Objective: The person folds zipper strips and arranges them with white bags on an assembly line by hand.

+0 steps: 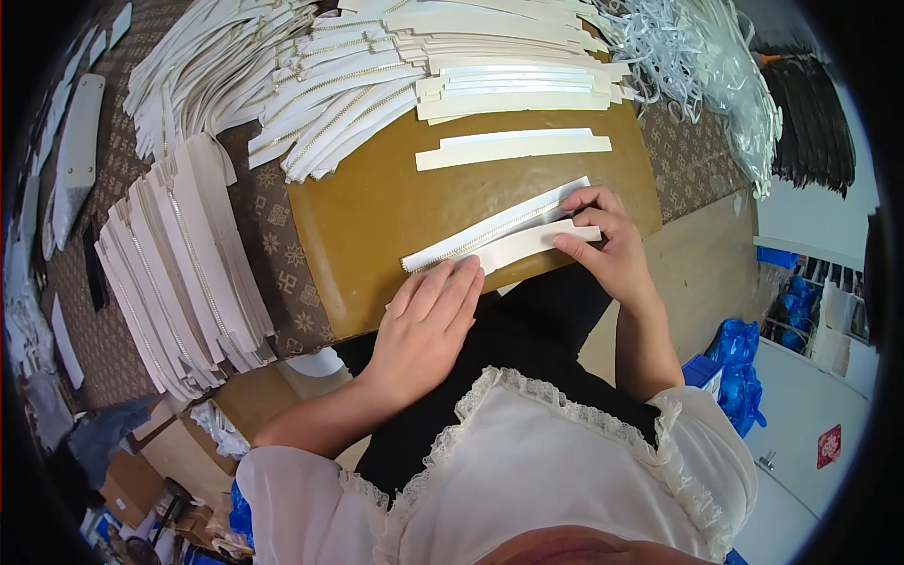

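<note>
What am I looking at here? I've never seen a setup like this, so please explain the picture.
There is no machine: these are a person's bare hands, seen by one head-worn camera looking forward and down. On a shiny, mustard-brown flat mat lie a long white fabric zipper with gold-coloured teeth and, beside it, a plain cream flat strip. The left hand lies flat over their near left part; the right hand has thumb and fingers at their right ends, though how firmly it grips is unclear. Farther off are a single pale, straight-edged strip and a heap of white zippers. At left stands a thick stack of pale zippered strips.
</note>
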Demonstrator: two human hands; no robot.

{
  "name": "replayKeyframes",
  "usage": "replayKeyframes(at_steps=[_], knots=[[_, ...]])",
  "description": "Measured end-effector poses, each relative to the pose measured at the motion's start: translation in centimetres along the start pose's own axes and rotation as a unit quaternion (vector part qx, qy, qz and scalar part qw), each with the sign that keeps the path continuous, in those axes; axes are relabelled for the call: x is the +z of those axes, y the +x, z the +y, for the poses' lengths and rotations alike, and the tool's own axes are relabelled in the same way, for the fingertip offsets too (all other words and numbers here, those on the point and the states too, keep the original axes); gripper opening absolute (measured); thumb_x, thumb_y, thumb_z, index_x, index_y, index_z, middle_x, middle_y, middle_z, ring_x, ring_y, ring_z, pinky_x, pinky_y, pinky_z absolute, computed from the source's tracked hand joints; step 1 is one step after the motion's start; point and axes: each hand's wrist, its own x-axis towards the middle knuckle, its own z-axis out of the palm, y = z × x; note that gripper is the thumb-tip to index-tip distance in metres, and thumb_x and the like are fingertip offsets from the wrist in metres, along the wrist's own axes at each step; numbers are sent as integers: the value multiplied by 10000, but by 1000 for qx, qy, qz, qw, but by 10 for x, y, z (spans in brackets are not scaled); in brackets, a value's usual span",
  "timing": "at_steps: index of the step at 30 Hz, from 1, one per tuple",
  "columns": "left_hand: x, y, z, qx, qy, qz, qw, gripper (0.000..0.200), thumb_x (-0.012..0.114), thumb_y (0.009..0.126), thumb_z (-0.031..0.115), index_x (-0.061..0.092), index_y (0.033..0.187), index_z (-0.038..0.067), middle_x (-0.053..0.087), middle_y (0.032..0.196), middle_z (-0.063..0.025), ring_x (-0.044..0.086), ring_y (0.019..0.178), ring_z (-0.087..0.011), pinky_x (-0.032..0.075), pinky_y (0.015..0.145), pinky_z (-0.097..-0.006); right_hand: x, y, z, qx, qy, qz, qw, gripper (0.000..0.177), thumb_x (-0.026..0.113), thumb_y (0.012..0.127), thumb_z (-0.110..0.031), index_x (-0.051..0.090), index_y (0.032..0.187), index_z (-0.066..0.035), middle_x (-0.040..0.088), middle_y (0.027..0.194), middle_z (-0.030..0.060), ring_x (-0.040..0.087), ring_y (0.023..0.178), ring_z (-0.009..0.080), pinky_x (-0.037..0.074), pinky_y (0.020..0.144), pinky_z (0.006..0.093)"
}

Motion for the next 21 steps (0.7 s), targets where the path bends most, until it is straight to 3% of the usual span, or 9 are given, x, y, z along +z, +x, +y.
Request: replayKeyframes(at_steps=[21], knots=[[0,3,1,-4,15,-12,1000,602,714,751,170,531,1310,43,468,1395,-45,458,1193,-247,390,1000,-410,3,2,-4,-2,-36,12,999,213,786,747,-114,608,773,0,570,1026,51,509,1036,212,389,906,314]])
